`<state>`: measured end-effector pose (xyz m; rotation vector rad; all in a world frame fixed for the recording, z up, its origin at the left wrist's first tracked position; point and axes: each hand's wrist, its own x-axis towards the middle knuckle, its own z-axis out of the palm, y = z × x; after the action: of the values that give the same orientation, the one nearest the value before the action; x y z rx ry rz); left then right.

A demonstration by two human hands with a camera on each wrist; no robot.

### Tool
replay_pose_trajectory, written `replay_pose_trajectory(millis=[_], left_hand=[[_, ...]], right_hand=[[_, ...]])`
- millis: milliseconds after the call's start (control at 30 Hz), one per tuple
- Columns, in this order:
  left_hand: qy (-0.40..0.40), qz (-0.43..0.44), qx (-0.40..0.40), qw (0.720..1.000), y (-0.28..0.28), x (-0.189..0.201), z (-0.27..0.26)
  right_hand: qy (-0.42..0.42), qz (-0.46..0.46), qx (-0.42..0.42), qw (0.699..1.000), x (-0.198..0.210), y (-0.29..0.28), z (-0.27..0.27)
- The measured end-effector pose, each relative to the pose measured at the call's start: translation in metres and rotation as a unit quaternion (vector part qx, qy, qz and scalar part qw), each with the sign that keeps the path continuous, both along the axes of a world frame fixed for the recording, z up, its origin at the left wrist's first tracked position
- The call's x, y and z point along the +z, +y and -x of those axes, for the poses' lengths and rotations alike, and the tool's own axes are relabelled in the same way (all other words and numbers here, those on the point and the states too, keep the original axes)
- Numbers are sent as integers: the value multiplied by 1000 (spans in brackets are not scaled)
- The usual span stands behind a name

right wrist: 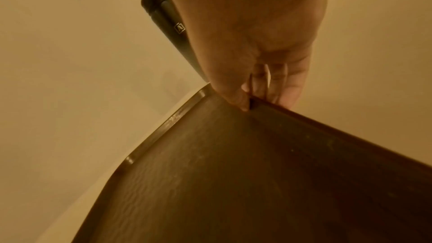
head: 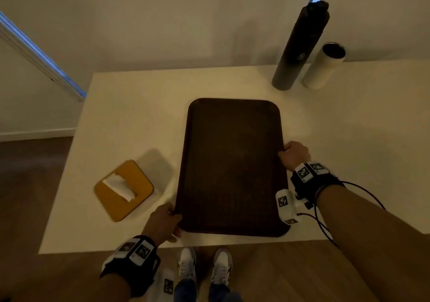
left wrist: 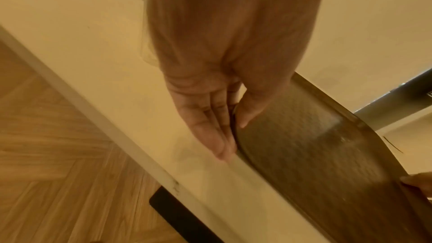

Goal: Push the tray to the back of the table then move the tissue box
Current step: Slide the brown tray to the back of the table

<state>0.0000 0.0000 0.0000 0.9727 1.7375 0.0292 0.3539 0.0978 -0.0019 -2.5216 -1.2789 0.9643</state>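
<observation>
A dark brown tray point(head: 232, 162) lies lengthwise in the middle of the white table point(head: 139, 106). My left hand point(head: 166, 220) holds its near left corner. In the left wrist view the left hand point(left wrist: 233, 136) has its thumb on top of the tray point(left wrist: 315, 154) and its fingers along the outer rim. My right hand point(head: 293, 154) grips the tray's right edge about halfway along. In the right wrist view the right hand point(right wrist: 252, 97) pinches the rim of the tray point(right wrist: 233, 182), thumb inside and fingers outside. The yellow tissue box point(head: 123, 189), with a white tissue sticking out, sits just left of the tray.
A tall black bottle point(head: 300, 46) and a white tumbler point(head: 325, 67) stand at the back right of the table, beyond the tray's far right corner. A wall runs close behind the table. Bare tabletop lies between the tray's far edge and the wall.
</observation>
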Motion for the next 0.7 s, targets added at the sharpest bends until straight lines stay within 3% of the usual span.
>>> replay_pose_trajectory(millis=[367, 467, 700], left_hand=[[-29, -131, 49, 990, 29, 16, -19], [-15, -176, 51, 983, 44, 23, -25], [81, -169, 16, 982, 109, -2, -14]], right_hand=[[31, -7, -63, 997, 0, 4, -19], [51, -9, -89, 995, 2, 4, -19], [109, -21, -164, 980, -9, 8, -11]])
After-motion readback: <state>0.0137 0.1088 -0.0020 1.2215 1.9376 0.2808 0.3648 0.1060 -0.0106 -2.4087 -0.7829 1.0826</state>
